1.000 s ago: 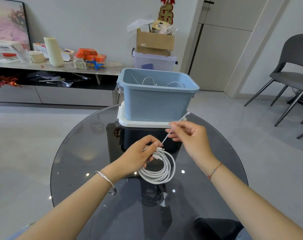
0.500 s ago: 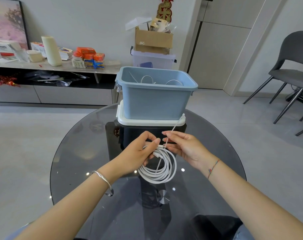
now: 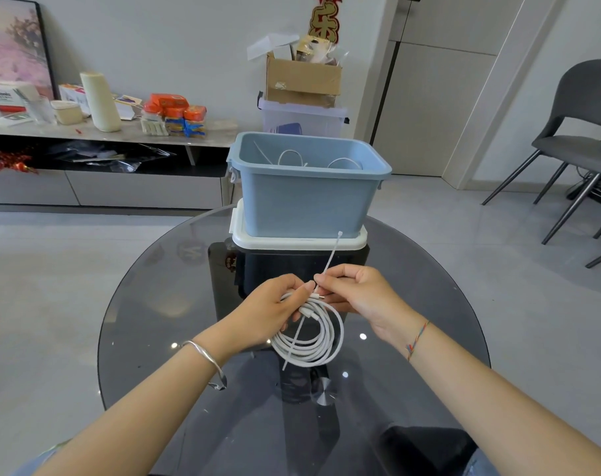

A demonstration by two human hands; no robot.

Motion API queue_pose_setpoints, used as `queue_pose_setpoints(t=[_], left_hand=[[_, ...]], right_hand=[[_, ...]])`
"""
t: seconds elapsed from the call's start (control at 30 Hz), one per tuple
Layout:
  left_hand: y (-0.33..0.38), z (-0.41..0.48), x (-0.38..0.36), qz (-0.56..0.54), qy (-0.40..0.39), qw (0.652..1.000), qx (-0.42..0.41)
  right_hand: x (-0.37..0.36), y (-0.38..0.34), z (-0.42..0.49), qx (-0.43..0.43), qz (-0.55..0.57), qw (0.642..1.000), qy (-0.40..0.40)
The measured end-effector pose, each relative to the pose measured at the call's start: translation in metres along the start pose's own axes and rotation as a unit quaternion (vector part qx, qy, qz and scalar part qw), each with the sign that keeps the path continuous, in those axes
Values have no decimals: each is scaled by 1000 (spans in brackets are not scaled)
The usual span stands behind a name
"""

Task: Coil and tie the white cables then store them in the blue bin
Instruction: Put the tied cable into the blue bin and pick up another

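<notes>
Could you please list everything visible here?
table: 1, dark glass, round, centre
lid: 1, white, table's far side
bin: 1, blue, on the lid
stored cables: several, white, inside the bin
coiled cable: 1, white, above the table
cable tie: 1, white, across the coiled cable
clear box: 1, behind the bin
cardboard box: 1, brown, on the clear box
chair: 1 clearly seen, grey, right
left hand: grips the coiled cable
right hand: pinches the cable tie
</notes>
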State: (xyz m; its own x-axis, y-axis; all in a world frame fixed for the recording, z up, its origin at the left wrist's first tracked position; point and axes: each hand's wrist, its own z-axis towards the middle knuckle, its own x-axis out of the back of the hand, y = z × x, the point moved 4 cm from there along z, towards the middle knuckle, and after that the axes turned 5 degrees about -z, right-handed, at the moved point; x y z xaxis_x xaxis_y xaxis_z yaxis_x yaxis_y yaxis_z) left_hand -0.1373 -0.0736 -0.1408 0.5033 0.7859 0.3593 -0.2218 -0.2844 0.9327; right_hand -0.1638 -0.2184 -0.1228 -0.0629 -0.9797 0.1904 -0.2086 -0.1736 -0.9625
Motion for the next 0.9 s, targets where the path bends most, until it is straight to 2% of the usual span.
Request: queue_pose_setpoints(t=[0.2,0.3,0.37,0.43,0.53,0.6,0.67,0.77,0.83,0.9], left_hand=[[-5,-1,-2,-15,-32,999,30],[-4,1,0,-53,-13,998,40],[-6,3,5,-84,24,995,55],[-7,3,10,-119,59,989,70],[-5,3,13,-141,77,984,71],[-5,2,14,-132,84,985,70],[-5,2,14,-127,94,985,74],[-5,1,14,-140,104,982,78],[-4,0,13,-149,105,980,79],[-2,-1,12,-142,102,982,76]], right_hand=[[-3,-2,-1,36,-39,999,-10],[1,-5,0,66,-72,994,41],[3,-15,-1,133,-138,979,77],[0,-26,-7,224,-203,952,42],[-12,-34,-20,329,-352,876,-31],[-18,-36,-25,385,-444,808,-33],[-23,-38,-28,431,-499,751,-33],[-35,-39,-30,512,-569,643,-14],[-41,-40,-31,533,-597,600,-2],[-45,-40,-35,533,-619,577,-7]])
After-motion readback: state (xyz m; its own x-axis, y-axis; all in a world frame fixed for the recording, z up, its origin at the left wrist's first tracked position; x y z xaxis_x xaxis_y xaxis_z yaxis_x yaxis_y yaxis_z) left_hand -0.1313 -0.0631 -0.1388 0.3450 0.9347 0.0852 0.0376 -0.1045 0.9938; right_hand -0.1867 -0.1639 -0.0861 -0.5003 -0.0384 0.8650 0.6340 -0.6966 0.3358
